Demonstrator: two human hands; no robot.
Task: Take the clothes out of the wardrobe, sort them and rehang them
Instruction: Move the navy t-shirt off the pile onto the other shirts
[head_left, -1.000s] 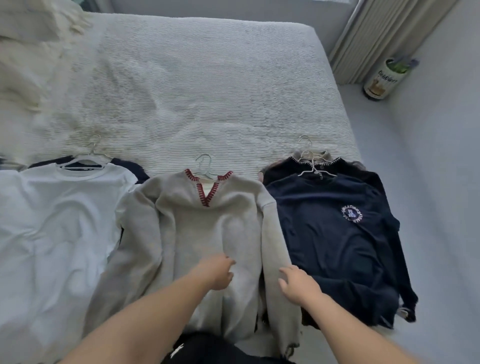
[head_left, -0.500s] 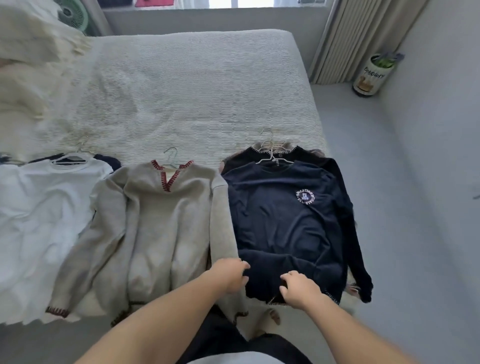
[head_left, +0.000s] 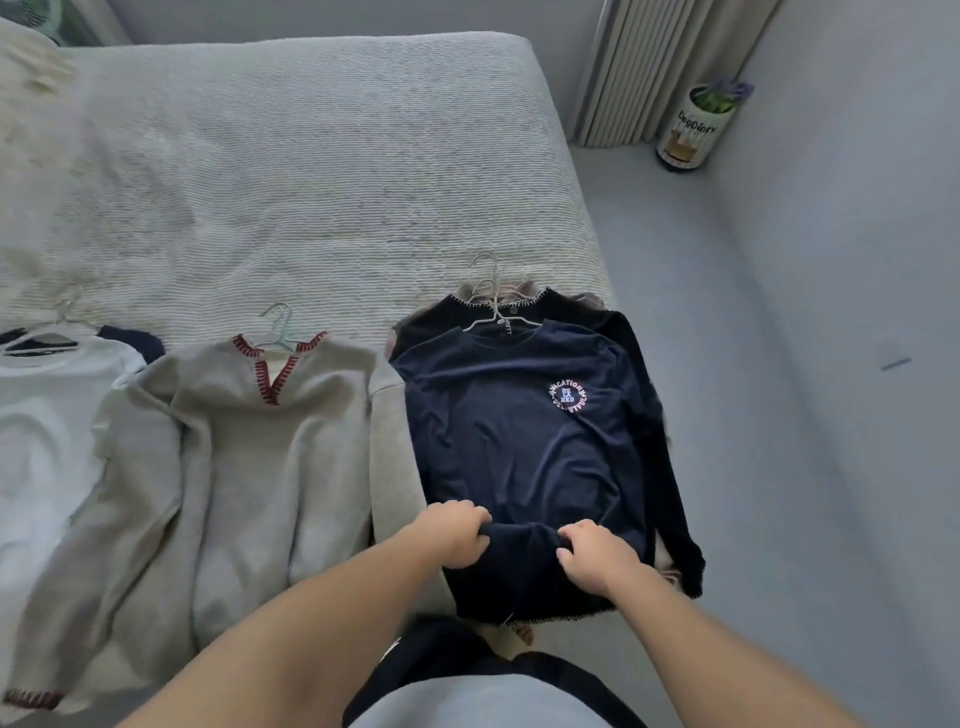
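Head view: both hands gripped the navy shirt on the bed.
The left hand (head_left: 457, 535) and right hand (head_left: 597, 558) each pinched a fold of the navy shirt (head_left: 519, 441), which lay on its hanger atop the rightmost pile on the bed (head_left: 311, 156), beside the grey sweater (head_left: 260, 467).

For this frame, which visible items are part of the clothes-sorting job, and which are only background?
Part of the job:
- navy top with round logo, gripped near its hem by left hand and right hand
- grey sweater with red stitching
- white top
- wire hangers

Background:
- bed
- printed canister on the floor
- curtain
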